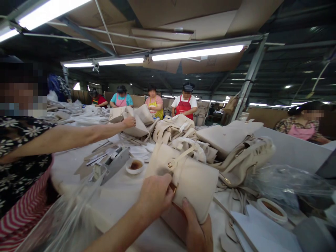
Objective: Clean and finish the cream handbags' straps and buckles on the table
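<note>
A cream handbag (198, 178) with gold-coloured fittings and a thin strap is held tilted in front of me. My right hand (196, 227) grips its lower near corner, thumb on the outside and fingers underneath. Against the side of the bag, near a gold-coloured ring, my left hand (156, 192) is closed with its fingers curled at the edge. Its fingertips are partly hidden, so the exact part pinched is unclear. Behind the bag lies a heap of similar cream bags (173, 129), with another slouched bag (244, 161) to the right.
A small white dish of brown liquid (134, 165) and a grey tape dispenser (114, 164) stand at left. A roll of tape (272, 210), white sheets (265, 227) and clear plastic (291, 182) lie at right. A co-worker's arm (86, 136) reaches in from the left; other people work beyond.
</note>
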Available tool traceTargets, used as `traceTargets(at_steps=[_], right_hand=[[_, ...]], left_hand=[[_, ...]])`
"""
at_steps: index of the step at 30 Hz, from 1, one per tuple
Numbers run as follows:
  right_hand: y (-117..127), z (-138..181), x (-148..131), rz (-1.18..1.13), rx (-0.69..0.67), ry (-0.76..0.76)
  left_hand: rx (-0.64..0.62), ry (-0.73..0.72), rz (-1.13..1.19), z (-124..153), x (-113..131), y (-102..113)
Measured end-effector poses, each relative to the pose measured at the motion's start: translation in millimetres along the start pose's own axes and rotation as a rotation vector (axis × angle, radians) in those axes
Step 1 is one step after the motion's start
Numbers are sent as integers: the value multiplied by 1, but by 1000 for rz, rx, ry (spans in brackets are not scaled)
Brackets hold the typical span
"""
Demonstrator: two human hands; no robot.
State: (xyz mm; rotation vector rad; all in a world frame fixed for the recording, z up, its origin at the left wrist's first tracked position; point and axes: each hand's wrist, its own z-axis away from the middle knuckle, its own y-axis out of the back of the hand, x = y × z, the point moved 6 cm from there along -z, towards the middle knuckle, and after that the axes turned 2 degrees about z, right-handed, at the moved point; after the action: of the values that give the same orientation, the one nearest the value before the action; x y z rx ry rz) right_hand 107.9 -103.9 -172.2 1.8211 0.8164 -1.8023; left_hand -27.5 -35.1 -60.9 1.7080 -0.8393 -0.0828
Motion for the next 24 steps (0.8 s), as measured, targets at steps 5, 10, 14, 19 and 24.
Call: traceTargets(at_steps=[5, 10, 14, 19, 24], right_hand=[[-28, -4, -13, -429, -227, -130], [-33, 0, -38, -506, -243, -201], [-24, 7, -39, -442, -231, -257], [-10, 2, -39, -237, -174, -123], [-7, -12, -53, -291, -126, -103]], left_hand=[[188, -70, 361, 21, -15, -12], [272, -379, 184, 54, 4, -7], [184, -509, 122, 66, 7, -8], [-9, -578, 120, 63, 19, -32], [-355, -602, 362, 71, 28, -55]])
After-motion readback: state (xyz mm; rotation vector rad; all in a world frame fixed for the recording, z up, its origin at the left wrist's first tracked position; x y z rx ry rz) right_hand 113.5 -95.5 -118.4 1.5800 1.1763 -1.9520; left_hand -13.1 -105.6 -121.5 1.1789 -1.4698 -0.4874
